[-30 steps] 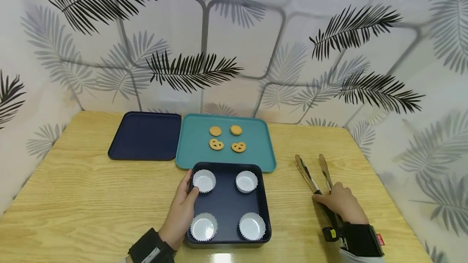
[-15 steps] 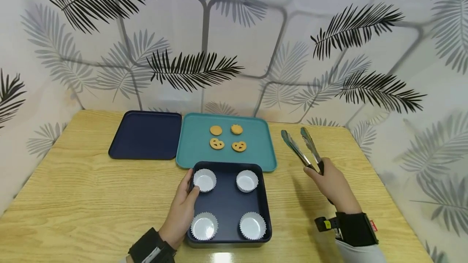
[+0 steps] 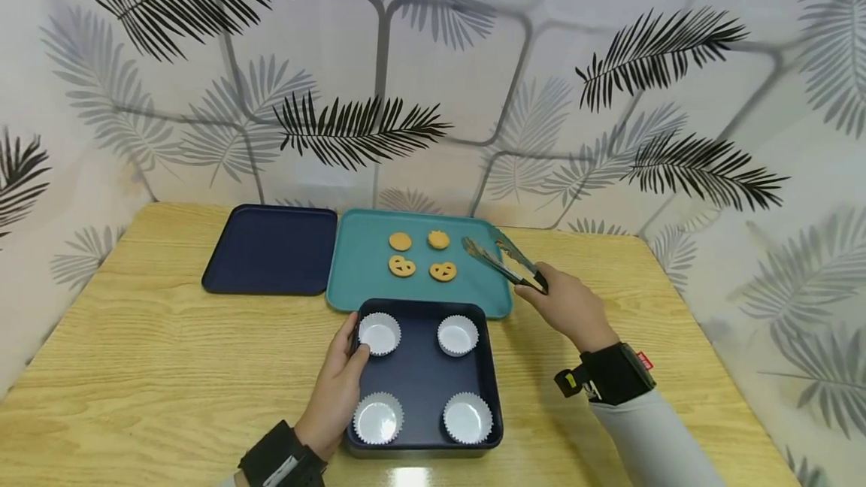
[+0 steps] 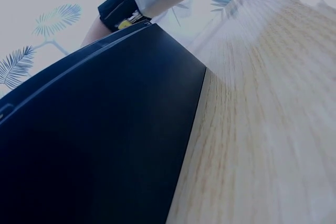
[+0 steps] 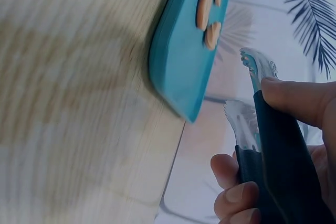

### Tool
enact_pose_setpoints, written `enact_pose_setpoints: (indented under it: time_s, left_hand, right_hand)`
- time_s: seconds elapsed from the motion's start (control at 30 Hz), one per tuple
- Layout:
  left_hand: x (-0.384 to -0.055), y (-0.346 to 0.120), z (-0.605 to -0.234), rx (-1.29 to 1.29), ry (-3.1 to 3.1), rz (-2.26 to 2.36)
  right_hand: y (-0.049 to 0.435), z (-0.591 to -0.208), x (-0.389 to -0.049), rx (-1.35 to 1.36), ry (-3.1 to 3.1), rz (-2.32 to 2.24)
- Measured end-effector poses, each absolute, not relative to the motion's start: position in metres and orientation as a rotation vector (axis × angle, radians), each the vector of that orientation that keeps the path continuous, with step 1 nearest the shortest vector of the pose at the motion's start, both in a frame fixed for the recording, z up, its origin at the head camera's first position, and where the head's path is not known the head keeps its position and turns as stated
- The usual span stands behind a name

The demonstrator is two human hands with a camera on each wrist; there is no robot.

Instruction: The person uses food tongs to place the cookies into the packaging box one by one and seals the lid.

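My left hand (image 3: 333, 388) grips the left rim of a deep dark baking pan (image 3: 422, 378), thumb over the edge. Inside the pan, near its corners, stand several white fluted baking cups (image 3: 377, 419). In my right hand (image 3: 571, 307) is a pair of tongs (image 3: 504, 261), held by the dark handles with the arms spread apart. Their metal tips hang over the right part of a teal tray (image 3: 365, 295) and hold nothing. On that tray lie two pretzel-shaped cookies (image 3: 443, 271), a round cookie (image 3: 400, 241) and one with a notched edge (image 3: 437, 240).
A flat navy tray (image 3: 271, 250) sits left of the teal one on the wooden table (image 3: 169, 367). The pan stands close in front of the teal tray. Leaf-patterned cloth (image 3: 446, 81) rises behind the table's far edge.
My right hand has lifted the tongs off the table at the right and carried them forward and left, over the teal tray. The left hand and pan stay where they were.
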State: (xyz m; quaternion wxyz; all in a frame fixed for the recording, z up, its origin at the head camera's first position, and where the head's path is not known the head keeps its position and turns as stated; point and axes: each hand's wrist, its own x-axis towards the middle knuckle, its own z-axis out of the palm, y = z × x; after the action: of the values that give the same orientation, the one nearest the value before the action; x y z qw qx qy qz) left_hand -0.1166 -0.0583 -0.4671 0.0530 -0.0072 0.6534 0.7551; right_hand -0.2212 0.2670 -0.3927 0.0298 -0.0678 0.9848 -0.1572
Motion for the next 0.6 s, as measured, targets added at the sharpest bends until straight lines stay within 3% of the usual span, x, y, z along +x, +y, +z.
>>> enact_pose_setpoints:
  time_s: [0.6]
  left_hand:
    - [-0.116,-0.059,-0.468,-0.019,1.996,2.289]
  right_hand:
    - [0.222,-0.398,-0.25,-0.168,2.963,-0.448]
